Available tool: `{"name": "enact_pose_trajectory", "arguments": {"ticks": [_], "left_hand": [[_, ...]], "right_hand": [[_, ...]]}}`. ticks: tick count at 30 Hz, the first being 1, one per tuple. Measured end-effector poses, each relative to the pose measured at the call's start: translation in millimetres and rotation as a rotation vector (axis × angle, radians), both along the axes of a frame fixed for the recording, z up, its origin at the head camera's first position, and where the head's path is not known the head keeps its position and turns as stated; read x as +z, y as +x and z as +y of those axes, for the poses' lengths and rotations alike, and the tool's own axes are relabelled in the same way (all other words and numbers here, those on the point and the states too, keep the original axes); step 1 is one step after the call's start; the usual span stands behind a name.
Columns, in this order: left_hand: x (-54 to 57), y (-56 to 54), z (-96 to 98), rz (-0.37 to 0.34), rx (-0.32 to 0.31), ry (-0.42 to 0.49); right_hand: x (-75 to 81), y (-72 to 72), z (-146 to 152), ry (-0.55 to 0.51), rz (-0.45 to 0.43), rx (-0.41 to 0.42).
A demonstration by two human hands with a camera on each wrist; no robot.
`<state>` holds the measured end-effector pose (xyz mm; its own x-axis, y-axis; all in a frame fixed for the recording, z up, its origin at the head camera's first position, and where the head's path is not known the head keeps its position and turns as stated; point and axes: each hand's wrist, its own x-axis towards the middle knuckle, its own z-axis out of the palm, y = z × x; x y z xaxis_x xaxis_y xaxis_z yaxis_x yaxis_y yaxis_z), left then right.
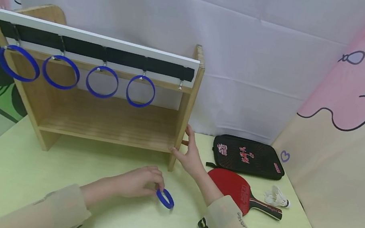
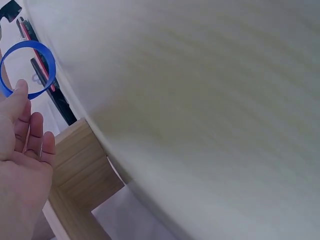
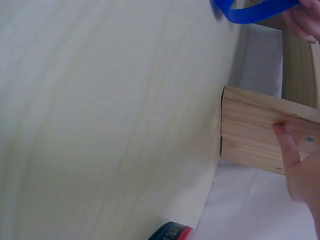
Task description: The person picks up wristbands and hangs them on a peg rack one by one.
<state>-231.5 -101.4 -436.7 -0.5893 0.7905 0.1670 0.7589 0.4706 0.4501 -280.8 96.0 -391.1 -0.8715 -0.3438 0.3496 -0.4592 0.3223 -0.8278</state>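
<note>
My left hand (image 1: pixel 142 182) pinches a blue ring (image 1: pixel 165 199) between thumb and fingers, close over the table in front of the shelf. The same ring (image 2: pixel 52 65) shows beyond the thumb in the left wrist view. My right hand (image 1: pixel 191 156) rests against the right side panel of the wooden shelf (image 1: pixel 111 120), its thumb (image 3: pixel 286 142) pressed to the wood. Along the shelf's top runs a white board with a black strip (image 1: pixel 84 47) and small metal hooks. Several blue rings (image 1: pixel 102 82) hang from these hooks; the rightmost hook (image 1: pixel 180 85) bears no ring.
Right of the shelf lie a black zipped case (image 1: pixel 248 157), a red table tennis paddle (image 1: pixel 231 188) and a white shuttlecock (image 1: pixel 277 196). A small black object (image 1: pixel 203 226) sits by the right sleeve. White cloth (image 1: pixel 243 59) hangs behind the shelf.
</note>
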Motion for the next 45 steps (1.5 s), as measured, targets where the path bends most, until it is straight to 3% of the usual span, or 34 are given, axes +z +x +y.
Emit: {"name": "enact_pose_trajectory", "arguments": {"ticks": [7, 22, 30, 39, 45], "left_hand": [[3.0, 1.7, -7.4, 0.007, 0.022, 0.037], [27.0, 15.4, -22.2, -0.023, 0.102, 0.099], [43.6, 27.9, -27.7, -0.053, 0.162, 0.126], [59.5, 38.1, -32.8, -0.009, 0.230, 0.208], [79.8, 45.9, -35.7, 0.067, 0.227, 0.316]], "right_hand": [[-32.6, -26.8, 2, -0.007, 0.007, -0.029], [-33.1, -26.0, 2, -0.011, -0.018, -0.054], [-33.6, -26.7, 2, -0.007, -0.027, -0.053], [-34.1, -27.7, 1, -0.021, -0.011, -0.050], [-34.9, -28.1, 2, -0.024, 0.017, -0.041]]}}
